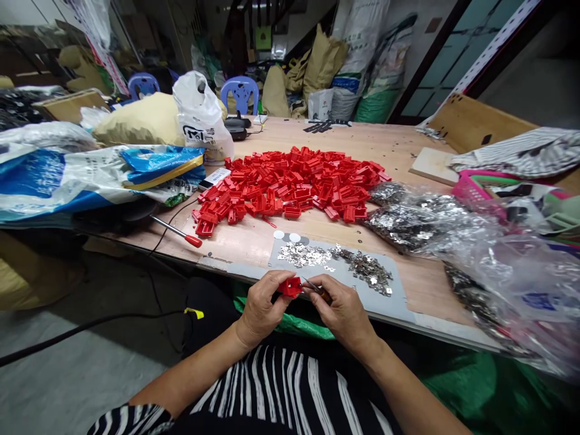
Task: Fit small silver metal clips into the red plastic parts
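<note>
Between thumb and fingers, my left hand point(264, 307) grips a small red plastic housing point(290, 287) just off the table's front edge. My right hand point(341, 309) is closed around a thin pointed tool with a dark brown handle point(324, 295), whose metal tip reaches toward the housing's open side. Whether the tip touches inside is too small to tell. Just beyond my hands lies a grey mat point(394, 302) bearing a heap of shiny metal pieces point(303, 255) and a darker heap of metal pieces point(369, 272). Farther back spreads a large pile of red housings point(290, 184).
Clear plastic bags of metal parts point(421, 220) lie at the right, near a pink basket point(471, 187). A lever with a red grip point(193, 241) juts out at the left. Blue-white sacking point(90, 175) and a white carrier bag point(203, 115) stand behind it.
</note>
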The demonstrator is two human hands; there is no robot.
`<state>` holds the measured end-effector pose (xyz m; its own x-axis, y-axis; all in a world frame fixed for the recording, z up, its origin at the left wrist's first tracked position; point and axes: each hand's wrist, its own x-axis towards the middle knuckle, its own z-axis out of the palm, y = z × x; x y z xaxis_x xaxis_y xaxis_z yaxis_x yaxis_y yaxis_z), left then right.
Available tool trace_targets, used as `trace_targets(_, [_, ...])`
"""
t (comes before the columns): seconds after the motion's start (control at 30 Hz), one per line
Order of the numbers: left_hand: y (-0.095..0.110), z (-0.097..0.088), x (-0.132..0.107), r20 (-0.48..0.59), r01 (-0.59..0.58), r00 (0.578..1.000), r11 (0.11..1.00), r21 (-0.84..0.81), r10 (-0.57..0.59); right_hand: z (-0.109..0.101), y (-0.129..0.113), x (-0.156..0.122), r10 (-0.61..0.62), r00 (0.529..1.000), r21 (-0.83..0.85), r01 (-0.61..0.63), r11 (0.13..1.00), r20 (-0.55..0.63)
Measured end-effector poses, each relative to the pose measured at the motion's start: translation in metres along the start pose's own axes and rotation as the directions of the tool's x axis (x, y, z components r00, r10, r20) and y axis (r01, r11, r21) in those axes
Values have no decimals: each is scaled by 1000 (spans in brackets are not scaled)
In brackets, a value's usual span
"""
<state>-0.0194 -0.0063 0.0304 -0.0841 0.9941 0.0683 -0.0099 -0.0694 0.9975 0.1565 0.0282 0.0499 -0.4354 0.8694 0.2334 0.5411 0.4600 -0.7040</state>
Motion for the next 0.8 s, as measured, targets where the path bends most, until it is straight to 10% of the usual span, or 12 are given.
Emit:
trace_targets(0.17, [2,0,3,65,122,992,974,-192,-111,-4,-4,0,44,997,64,-41,997,-56])
trace_targets(0.33, [1,-2,6,372,442,891,676,-590,-259,-9,-4,4,21,990,71,-11,997,-139])
trace_targets(0.8, [-1,0,4,542,630,777,415,-657,-320,-5,3,12,-238,970,37,240,970,-43])
